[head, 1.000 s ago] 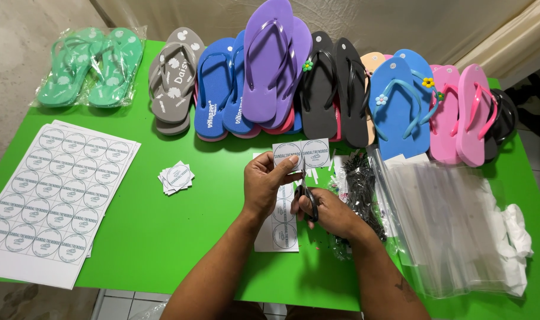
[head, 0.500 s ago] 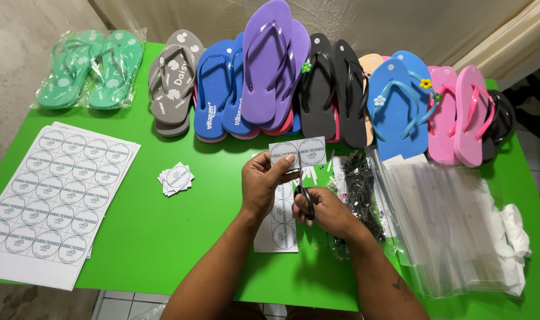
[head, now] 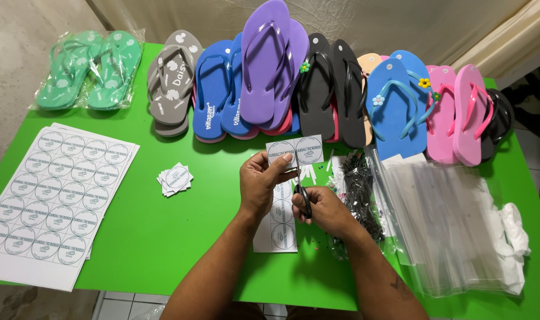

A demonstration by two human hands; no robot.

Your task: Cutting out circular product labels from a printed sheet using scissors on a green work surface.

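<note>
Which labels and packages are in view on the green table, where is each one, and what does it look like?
Large white sheets of round labels: table's left side, stacked.
Small pile of cut square labels: centre-left, white with grey rings.
Strip of two labels: held by the left hand; the right hand holds black scissors.
Clear bags with green flip-flops: far left corner.
Stack of empty clear plastic bags: right side.

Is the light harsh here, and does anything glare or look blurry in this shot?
Head view: soft, even light, with only faint shadows under the left hand and right hand on the green table. Mild sheen on the clear plastic bags and the wrapped green sandals. Focus is sharp throughout; the table edges bow slightly, hinting at wide-lens distortion.
</note>
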